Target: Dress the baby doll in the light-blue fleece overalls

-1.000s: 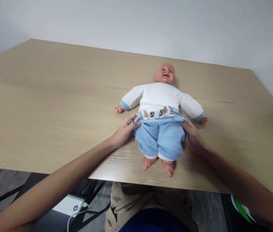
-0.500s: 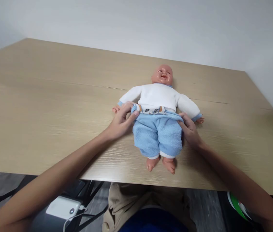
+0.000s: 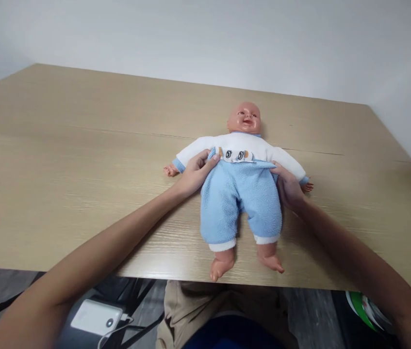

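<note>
A baby doll (image 3: pixel 244 118) lies on its back on the wooden table, feet towards me. It wears a white top (image 3: pixel 241 142) with blue cuffs, and light-blue fleece pants (image 3: pixel 223 203) with white ankle bands. An animal-face patch (image 3: pixel 235 155) shows at the front of the waist. My left hand (image 3: pixel 201 170) pinches the waistband on the doll's left-hand side in view, thumb on top. On the other side my right hand (image 3: pixel 288 184) grips the waistband, its fingertips partly hidden by the cloth. The waistband is stretched across the doll's belly between both hands.
The wooden table (image 3: pixel 81 203) has its near edge just below the doll's feet, and a seam runs across it. A white wall (image 3: pixel 205 43) stands behind. Below the edge, a white power bank (image 3: pixel 96 316) with a cable lies at left; a green-and-white round object (image 3: pixel 363 310) is at right.
Both hands have drawn the pants' waistband up towards the doll's chest. Its legs now lie straighter and farther apart, with the feet nearer the table edge.
</note>
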`<state>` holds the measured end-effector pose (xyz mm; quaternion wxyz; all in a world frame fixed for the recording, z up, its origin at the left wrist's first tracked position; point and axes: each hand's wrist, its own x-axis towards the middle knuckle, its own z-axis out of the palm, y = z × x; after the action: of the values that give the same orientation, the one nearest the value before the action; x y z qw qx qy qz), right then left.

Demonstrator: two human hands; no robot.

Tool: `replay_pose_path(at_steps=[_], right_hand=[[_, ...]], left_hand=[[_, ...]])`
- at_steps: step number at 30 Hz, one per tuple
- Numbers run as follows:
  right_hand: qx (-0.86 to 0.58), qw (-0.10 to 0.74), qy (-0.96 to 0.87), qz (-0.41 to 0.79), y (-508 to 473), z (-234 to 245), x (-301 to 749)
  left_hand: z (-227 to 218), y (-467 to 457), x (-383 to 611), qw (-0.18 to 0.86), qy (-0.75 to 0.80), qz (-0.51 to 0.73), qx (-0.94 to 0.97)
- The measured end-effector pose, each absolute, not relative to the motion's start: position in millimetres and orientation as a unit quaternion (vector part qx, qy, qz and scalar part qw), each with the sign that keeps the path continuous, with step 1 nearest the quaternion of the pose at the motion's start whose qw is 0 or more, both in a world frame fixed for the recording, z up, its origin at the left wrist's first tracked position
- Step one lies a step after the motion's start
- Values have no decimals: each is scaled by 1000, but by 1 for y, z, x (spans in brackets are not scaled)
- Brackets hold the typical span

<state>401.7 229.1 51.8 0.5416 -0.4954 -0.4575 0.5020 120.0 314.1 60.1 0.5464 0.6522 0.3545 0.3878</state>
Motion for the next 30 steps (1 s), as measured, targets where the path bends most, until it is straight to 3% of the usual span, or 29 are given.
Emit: replay_pose_path(at_steps=[6, 13, 18, 24, 30], right_hand=[[-502, 460, -628, 377, 231, 96, 400], [-509, 425, -594, 456, 257, 90, 412], [-519, 481, -461, 536, 245, 59, 420], [-486, 519, -388, 586, 242, 53, 404], [-516, 487, -439, 551, 246, 47, 426]], left_hand=[[86, 324, 121, 413, 309, 376, 770], [73, 341, 127, 517, 333, 366, 699], [64, 335, 111, 577, 327, 314, 679], [51, 339, 119, 663, 311, 346, 587], [54, 345, 107, 575, 300, 320, 690]])
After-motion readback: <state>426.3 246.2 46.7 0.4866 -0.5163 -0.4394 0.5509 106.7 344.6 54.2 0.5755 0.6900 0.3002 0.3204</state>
